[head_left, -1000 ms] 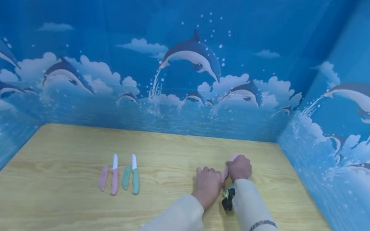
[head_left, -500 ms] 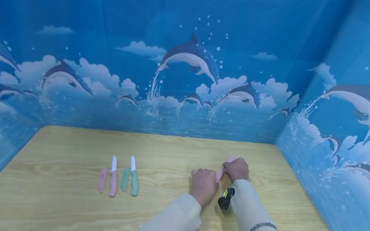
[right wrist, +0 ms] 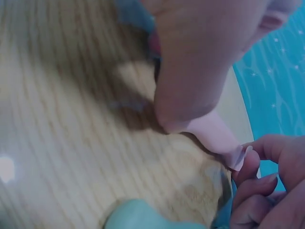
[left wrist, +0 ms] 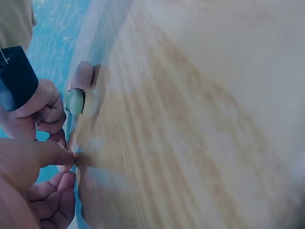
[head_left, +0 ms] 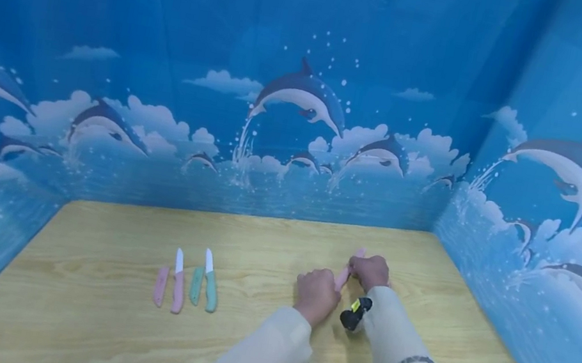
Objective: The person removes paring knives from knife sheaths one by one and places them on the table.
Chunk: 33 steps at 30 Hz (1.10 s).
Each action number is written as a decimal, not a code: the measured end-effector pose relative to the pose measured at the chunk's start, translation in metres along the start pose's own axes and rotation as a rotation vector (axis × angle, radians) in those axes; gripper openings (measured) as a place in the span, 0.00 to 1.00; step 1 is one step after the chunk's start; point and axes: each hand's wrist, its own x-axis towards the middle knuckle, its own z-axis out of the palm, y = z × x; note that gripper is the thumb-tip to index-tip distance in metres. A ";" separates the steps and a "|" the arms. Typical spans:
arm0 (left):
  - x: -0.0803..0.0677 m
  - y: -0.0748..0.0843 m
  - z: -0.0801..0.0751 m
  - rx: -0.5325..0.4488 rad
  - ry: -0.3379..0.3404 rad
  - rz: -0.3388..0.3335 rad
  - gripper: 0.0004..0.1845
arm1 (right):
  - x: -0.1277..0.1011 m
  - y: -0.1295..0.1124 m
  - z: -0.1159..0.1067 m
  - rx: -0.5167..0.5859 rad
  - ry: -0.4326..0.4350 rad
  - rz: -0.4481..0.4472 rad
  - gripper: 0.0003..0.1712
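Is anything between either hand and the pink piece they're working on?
Nothing visible: the right hand grips the pink piece and the left hand meets its near end. Contact is direct.

A wooden table [head_left: 124, 334] with light brown stripes fills the bottom of the head view. On its left side lie four small things in a row, close together. First is a pink knife cover [head_left: 160, 286]. Next to it is a pink knife [head_left: 178, 283] with a white blade. Then comes a green knife cover [head_left: 196, 285], and last a green knife [head_left: 210, 284] with a white blade. Both blades point to the back. Behind and beside the table hangs a blue cloth [head_left: 302, 118] with jumping dolphins, white clouds and water splashes.
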 end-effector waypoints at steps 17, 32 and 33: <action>0.002 -0.021 -0.020 -0.694 0.002 -0.173 0.05 | 0.007 -0.003 -0.011 0.448 -0.298 -0.006 0.15; -0.022 -0.051 -0.050 -0.949 -0.212 -0.221 0.12 | -0.014 -0.026 0.001 0.519 -0.461 -0.173 0.12; -0.024 -0.054 -0.052 -0.955 -0.222 -0.219 0.12 | -0.017 -0.029 0.003 0.526 -0.474 -0.180 0.15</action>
